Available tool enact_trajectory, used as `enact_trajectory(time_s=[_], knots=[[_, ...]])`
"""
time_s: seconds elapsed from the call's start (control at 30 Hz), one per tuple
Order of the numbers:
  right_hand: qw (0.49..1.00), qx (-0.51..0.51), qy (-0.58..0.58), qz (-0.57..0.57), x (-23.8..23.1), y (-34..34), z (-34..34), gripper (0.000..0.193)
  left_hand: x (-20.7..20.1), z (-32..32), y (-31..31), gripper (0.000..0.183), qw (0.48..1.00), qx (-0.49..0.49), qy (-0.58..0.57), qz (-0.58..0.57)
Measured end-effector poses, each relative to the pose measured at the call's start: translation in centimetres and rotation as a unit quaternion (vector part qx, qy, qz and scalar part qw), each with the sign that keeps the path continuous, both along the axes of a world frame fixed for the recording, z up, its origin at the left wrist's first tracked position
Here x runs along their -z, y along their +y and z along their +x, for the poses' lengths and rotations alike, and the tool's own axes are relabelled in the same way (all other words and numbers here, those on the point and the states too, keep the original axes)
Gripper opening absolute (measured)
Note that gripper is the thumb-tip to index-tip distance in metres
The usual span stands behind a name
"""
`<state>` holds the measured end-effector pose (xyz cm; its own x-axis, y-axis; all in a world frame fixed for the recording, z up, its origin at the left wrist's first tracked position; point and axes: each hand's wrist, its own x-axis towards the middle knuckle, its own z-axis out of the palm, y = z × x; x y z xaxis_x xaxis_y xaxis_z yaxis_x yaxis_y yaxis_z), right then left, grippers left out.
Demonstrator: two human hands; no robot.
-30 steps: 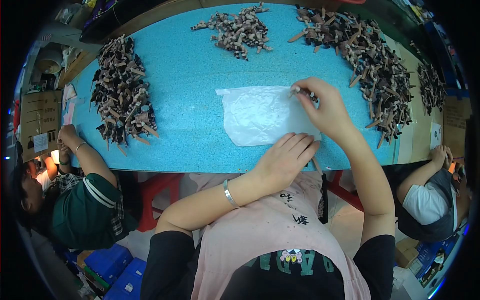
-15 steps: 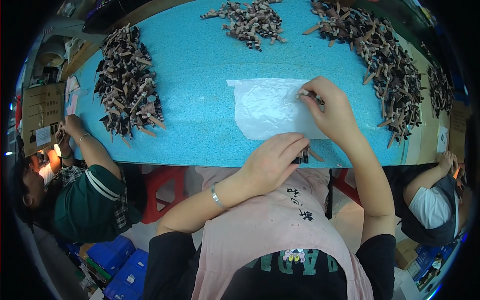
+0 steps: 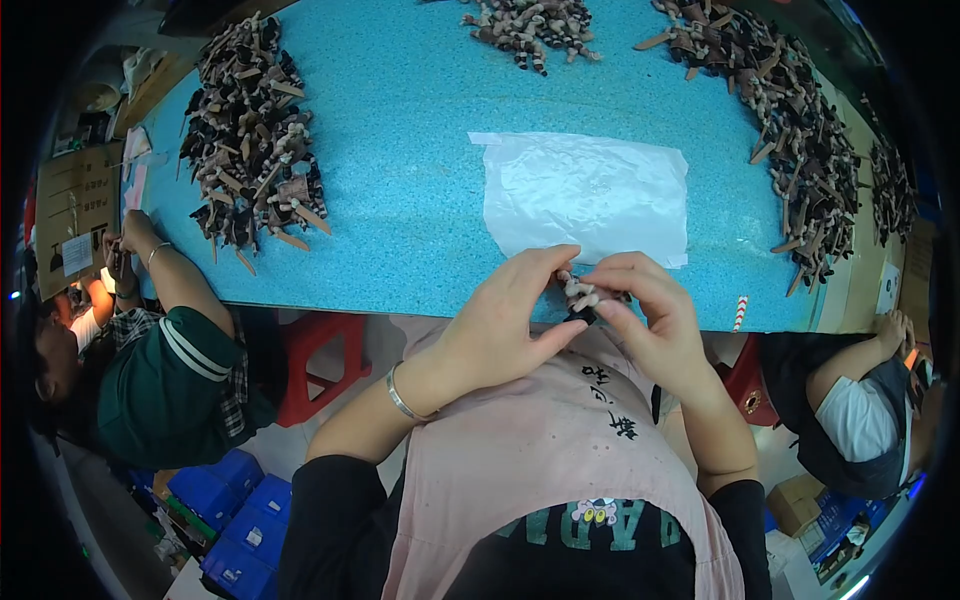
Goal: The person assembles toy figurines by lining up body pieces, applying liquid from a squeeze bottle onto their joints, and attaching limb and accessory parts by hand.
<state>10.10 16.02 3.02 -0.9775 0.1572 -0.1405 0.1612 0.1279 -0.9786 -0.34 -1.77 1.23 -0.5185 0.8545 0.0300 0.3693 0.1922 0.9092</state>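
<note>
At the table's near edge my left hand (image 3: 510, 312) and my right hand (image 3: 655, 325) meet around a small figurine (image 3: 580, 293) with pale, grey-brown and black parts. My left thumb and fingers close on it from one side. My right thumb and fingertips grip the other side, with a dark bit showing between them. The fingers cover much of the figurine, so its exact shape is partly hidden. Just beyond my hands, a wrinkled white translucent plastic sheet (image 3: 588, 190) lies flat on the blue table (image 3: 400, 180).
Piles of similar dark and beige figurines lie at the left (image 3: 250, 140), the back (image 3: 535, 28) and the right (image 3: 800, 150). A person in a green sleeve (image 3: 170, 390) works at the left, another in a white sleeve (image 3: 865, 415) at the right. Red stools (image 3: 325, 365) stand below.
My right hand has come back from above the plastic sheet to the near edge and joined my left hand at the figurine. The view has shifted slightly.
</note>
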Motion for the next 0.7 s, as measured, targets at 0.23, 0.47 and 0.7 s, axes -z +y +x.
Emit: enact_trajectory(time_s=[0.23, 0.47, 0.7], knots=[[0.998, -0.014, -0.008, 0.06, -0.4, -0.5, 0.1, 0.024, -0.1, 0.0, 0.2, 0.062, 1.0, -0.003, -0.005, 0.009], [0.999, 0.009, -0.01, 0.032, 0.2, -0.7, 0.3, 0.024, -0.3, -0.4, 0.0, 0.055, 1.0, 0.014, -0.018, 0.007], [0.999, 0.031, -0.006, -0.005, 1.3, -1.1, 0.5, 0.021, 0.1, -0.8, 0.2, 0.034, 0.996, -0.026, -0.086, 0.017]])
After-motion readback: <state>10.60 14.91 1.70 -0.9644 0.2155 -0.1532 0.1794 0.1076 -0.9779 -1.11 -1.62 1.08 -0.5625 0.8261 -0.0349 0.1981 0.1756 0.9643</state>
